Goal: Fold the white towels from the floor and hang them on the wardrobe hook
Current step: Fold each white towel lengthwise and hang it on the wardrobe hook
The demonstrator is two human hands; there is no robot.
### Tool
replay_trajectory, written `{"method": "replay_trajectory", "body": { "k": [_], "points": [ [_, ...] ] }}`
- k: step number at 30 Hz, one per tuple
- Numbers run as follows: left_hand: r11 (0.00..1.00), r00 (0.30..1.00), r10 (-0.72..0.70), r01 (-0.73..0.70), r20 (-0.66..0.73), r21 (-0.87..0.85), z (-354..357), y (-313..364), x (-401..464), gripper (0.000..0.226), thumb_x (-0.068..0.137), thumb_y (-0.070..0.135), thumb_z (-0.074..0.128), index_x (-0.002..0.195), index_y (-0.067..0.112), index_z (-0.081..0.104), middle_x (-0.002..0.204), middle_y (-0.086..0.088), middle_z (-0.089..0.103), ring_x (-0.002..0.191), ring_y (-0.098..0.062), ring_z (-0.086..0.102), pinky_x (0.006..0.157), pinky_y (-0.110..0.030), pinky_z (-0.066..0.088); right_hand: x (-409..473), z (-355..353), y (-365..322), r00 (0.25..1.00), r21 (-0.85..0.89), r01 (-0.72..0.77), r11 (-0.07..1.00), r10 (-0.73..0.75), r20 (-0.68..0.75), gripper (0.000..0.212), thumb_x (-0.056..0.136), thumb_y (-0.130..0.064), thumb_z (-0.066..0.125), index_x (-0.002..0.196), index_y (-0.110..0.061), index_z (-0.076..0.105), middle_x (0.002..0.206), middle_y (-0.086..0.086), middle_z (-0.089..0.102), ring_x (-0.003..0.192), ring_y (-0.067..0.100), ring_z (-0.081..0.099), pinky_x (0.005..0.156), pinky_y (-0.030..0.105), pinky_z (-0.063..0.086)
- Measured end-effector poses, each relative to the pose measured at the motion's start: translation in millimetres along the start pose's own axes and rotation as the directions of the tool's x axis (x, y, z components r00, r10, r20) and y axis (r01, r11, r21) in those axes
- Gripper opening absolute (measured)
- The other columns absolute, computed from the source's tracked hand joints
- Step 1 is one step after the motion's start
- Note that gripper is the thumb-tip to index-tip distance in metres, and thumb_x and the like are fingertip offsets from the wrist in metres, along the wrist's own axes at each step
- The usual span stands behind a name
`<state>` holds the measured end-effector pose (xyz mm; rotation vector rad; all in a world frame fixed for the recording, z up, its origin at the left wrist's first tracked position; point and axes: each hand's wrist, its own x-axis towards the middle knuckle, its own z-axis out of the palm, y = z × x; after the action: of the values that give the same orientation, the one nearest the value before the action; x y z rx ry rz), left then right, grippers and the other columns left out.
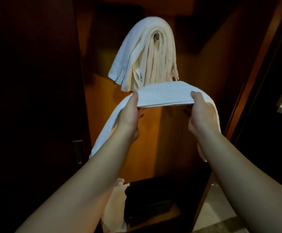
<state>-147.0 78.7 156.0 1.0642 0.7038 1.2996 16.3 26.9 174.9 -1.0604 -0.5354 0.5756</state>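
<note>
My left hand and right hand each pinch the near edge of a folded white towel, thumbs on top, fingers curled underneath. I hold it up flat in front of the open wardrobe, and its two ends droop down past my wrists on either side. Just above it, several folded towels already drape over the metal hook on the wardrobe's back panel. Down at the wardrobe's bottom left corner lies more white cloth beside a dark box.
</note>
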Motion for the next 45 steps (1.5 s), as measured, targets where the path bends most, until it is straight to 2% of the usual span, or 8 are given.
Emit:
{"method": "replay_trajectory", "body": {
  "k": [9, 15, 22, 26, 29, 34, 41, 45],
  "points": [
    [0.984, 0.993, 0.087, -0.098, 0.083, 0.151, 9.0, 56.4, 73.3, 0.046, 0.093, 0.065, 0.053, 0.109, 0.024, 0.066, 0.112, -0.002, 0.075, 0.116, -0.02, 0.066, 0.112, -0.046, 0.044, 71.8, 25.4, -32.3, 0.979, -0.491, 0.193, 0.849, -0.198, 0.043, 0.046, 0.096, -0.062, 0.047, 0.08, -0.021, 0.061, 0.072, -0.004, 0.061, 0.066, 0.01, 0.056, 0.057, 0.028, 0.037],
    [0.923, 0.971, 0.208, -0.235, 0.119, 0.306, 33.9, 94.9, 127.8, 0.044, 0.089, 0.073, 0.046, 0.099, 0.035, 0.066, 0.107, 0.007, 0.072, 0.105, -0.01, 0.064, 0.075, -0.026, 0.045, 129.8, 59.9, -58.9, 0.947, -0.488, 0.322, 0.811, -0.285, 0.151, 0.045, 0.102, -0.056, 0.041, 0.103, -0.015, 0.061, 0.074, -0.005, 0.055, 0.069, 0.009, 0.051, 0.058, 0.026, 0.031],
    [0.851, 0.931, 0.334, -0.364, 0.146, 0.378, 66.8, 156.4, 218.6, 0.073, 0.08, 0.079, 0.047, 0.121, 0.023, 0.069, 0.126, -0.003, 0.07, 0.123, -0.019, 0.06, 0.111, -0.038, 0.039, 219.9, 116.4, -103.9, 0.921, -0.379, 0.368, 0.849, -0.276, 0.276, 0.074, 0.087, -0.076, 0.041, 0.128, -0.019, 0.062, 0.12, 0.003, 0.062, 0.106, 0.02, 0.06, 0.097, 0.036, 0.04],
    [0.863, 0.906, 0.31, -0.395, 0.288, 0.314, 72.9, 186.7, 266.2, 0.071, 0.092, 0.074, 0.044, 0.124, 0.015, 0.067, 0.114, -0.007, 0.076, 0.107, -0.018, 0.072, 0.097, -0.036, 0.05, 274.7, 153.0, -130.3, 0.887, -0.222, 0.355, 0.908, -0.251, 0.388, 0.083, 0.062, -0.09, 0.048, 0.112, -0.026, 0.068, 0.108, -0.001, 0.071, 0.102, 0.015, 0.065, 0.092, 0.034, 0.046],
    [0.865, 0.881, 0.361, -0.439, 0.306, 0.245, 78.9, 200.4, 296.9, 0.078, 0.098, 0.068, 0.038, 0.142, 0.006, 0.054, 0.138, -0.014, 0.062, 0.129, -0.021, 0.059, 0.117, -0.038, 0.037, 315.9, 176.7, -145.9, 0.813, -0.173, 0.433, 0.885, -0.301, 0.498, 0.11, 0.051, -0.098, 0.046, 0.133, -0.026, 0.057, 0.117, -0.001, 0.067, 0.111, 0.016, 0.062, 0.104, 0.036, 0.042],
    [0.787, 0.84, 0.428, -0.528, 0.335, 0.319, 82.7, 213.7, 335.6, 0.079, 0.103, 0.063, 0.021, 0.147, 0.003, 0.046, 0.147, -0.013, 0.054, 0.137, -0.018, 0.049, 0.121, -0.032, 0.028, 377.0, 212.3, -156.9, 0.679, -0.195, 0.503, 0.842, -0.246, 0.691, 0.104, 0.078, -0.091, 0.033, 0.155, -0.022, 0.037, 0.153, 0.004, 0.049, 0.143, 0.018, 0.042, 0.125, 0.046, 0.02],
    [0.658, 0.864, 0.36, -0.502, 0.351, 0.561, 72.1, 217.7, 394.2, 0.091, 0.092, 0.075, 0.021, 0.144, 0.007, 0.052, 0.15, -0.008, 0.052, 0.144, -0.014, 0.04, 0.127, -0.042, 0.009, 436.2, 244.6, -135.3, 0.606, -0.126, 0.511, 0.85, -0.252, 0.754, 0.088, 0.081, -0.085, 0.04, 0.138, -0.022, 0.06, 0.143, 0.004, 0.06, 0.137, 0.015, 0.05, 0.124, 0.046, 0.023],
    [0.644, 0.898, 0.296, -0.439, 0.325, 0.627, 64.4, 216.7, 420.5, 0.091, 0.093, 0.077, 0.019, 0.146, 0.009, 0.049, 0.15, 0.002, 0.052, 0.129, 0.005, 0.045, 0.116, -0.02, 0.02, 464.0, 257.6, -118.6, 0.611, -0.193, 0.506, 0.841, -0.191, 0.768, 0.074, 0.097, -0.073, 0.028, 0.14, -0.022, 0.059, 0.141, 0.007, 0.061, 0.136, 0.022, 0.052, 0.122, 0.049, 0.028]
  ]
}}
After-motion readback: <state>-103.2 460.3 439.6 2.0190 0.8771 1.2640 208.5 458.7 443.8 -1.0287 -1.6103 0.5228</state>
